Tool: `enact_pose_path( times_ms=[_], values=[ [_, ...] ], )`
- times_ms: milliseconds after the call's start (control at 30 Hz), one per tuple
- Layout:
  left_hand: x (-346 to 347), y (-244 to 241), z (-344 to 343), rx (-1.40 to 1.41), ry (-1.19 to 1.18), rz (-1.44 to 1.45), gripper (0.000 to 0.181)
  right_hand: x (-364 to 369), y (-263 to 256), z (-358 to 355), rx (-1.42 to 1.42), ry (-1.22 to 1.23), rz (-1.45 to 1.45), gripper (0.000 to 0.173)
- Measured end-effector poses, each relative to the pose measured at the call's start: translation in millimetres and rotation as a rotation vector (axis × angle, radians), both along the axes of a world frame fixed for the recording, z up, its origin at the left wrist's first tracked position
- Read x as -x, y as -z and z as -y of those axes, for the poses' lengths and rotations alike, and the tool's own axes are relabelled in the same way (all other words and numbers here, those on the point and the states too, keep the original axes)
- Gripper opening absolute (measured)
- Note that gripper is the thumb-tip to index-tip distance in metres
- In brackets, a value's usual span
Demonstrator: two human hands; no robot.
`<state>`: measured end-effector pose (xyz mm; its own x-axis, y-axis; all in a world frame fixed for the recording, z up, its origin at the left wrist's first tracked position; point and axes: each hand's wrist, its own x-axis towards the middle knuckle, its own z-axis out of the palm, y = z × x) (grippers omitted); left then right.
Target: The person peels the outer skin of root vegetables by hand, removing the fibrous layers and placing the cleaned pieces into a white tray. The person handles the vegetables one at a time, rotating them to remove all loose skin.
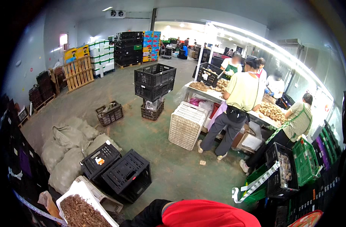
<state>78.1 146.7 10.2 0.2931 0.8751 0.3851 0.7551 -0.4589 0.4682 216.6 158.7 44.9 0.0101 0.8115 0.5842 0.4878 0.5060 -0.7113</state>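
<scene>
Neither my left hand nor my right hand is in view. At the bottom edge lies a red garment [210, 214] with black fabric [150, 211] beside it; whose body it covers I cannot tell. Left of it is a white box [79, 187] holding brown, crumbly scraps [80, 211]. Behind this box, a light plastic crate [96, 190] lies tipped over. Two black plastic crates, one turned on its side [127, 173] and one bearing an orange-and-white label [100, 154], stand just beyond. Full woven sacks [66, 159] are heaped against them.
At a lit worktable [207, 93], several people, one in a yellow shirt [244, 90], stand around brown produce [272, 112]. A white crate [187, 124], stacked black crates [154, 82] and a low basket [109, 113] stand on the floor. A label strip [258, 181] hangs by crates at right.
</scene>
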Motion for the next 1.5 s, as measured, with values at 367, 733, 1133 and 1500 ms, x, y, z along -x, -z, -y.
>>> enact_pose_path(
  times_ms=[367, 733, 1133, 1500],
  values=[
    [12, 2, 0, 0.003, -0.059, -0.067, 0.046, -24, -23, 6, -0.040, -0.219, -0.066, 0.022],
    [12, -2, -4, -0.027, -0.023, -0.024, 0.038, -27, 32, -19, 0.133, -0.012, 0.016, 0.031],
    [13, -6, -16, -0.057, 0.033, -0.039, 0.032, -18, 2, 7, 0.025, -0.107, -0.147, 0.024],
    [32, -9, -15, 0.187, 0.033, 0.193, 0.041, -14, -9, 12, 0.127, 0.021, 0.035, 0.023]
  ],
)
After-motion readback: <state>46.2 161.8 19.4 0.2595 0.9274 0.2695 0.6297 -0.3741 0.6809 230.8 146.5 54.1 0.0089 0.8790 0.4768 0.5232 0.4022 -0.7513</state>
